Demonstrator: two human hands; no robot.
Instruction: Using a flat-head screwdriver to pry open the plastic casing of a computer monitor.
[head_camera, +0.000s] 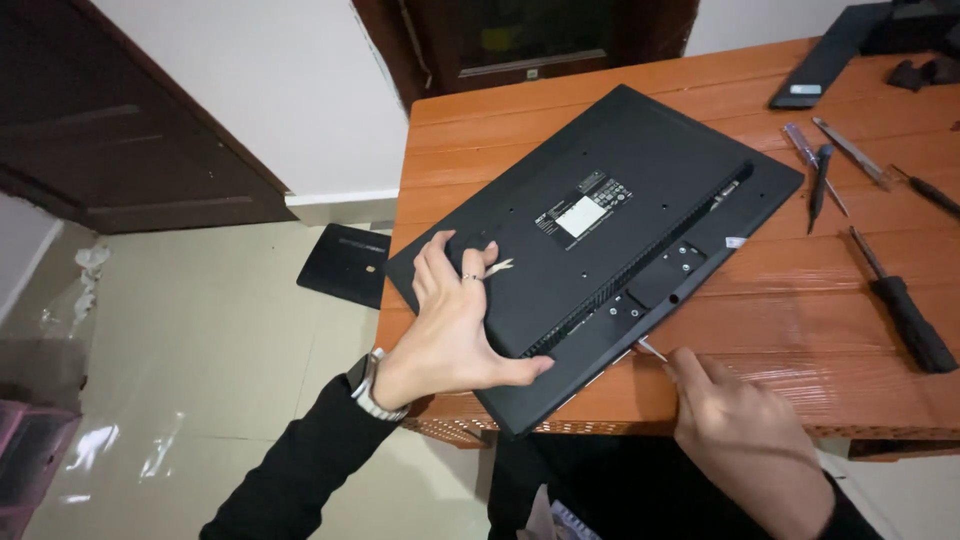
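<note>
- My left hand (450, 325) lies spread and flat on the black back cover of a monitor (600, 240), fingers fanned wide, thumb hooked at the lower edge; it presses rather than grasps, closed on nothing.
- The monitor lies face down across the near left corner of the orange wooden desk (800, 310), its lowest corner jutting past the desk's front edge.
- My right hand (745, 440) is curled around a thin metal tool (652, 349); only the tip shows, touching the seam along the monitor's lower edge. The handle is hidden inside my fist, so what kind of tool it is I cannot tell.
- A watch (368, 385) sits on my left wrist; a ring on one finger is too small to make out.
- Toward the desk's right edge lie several screwdrivers (820, 180), well apart from the monitor, and a black-handled driver (905, 310) near the front right.
- At the far right corner a flat dark slab (830, 60) and small dark pieces are cut off by the frame.
- On the tiled floor, just beside the desk's left edge, a black square plate (345, 262) is partly hidden behind the monitor.
- The white label (580, 213) on the cover is too blurred to read.
</note>
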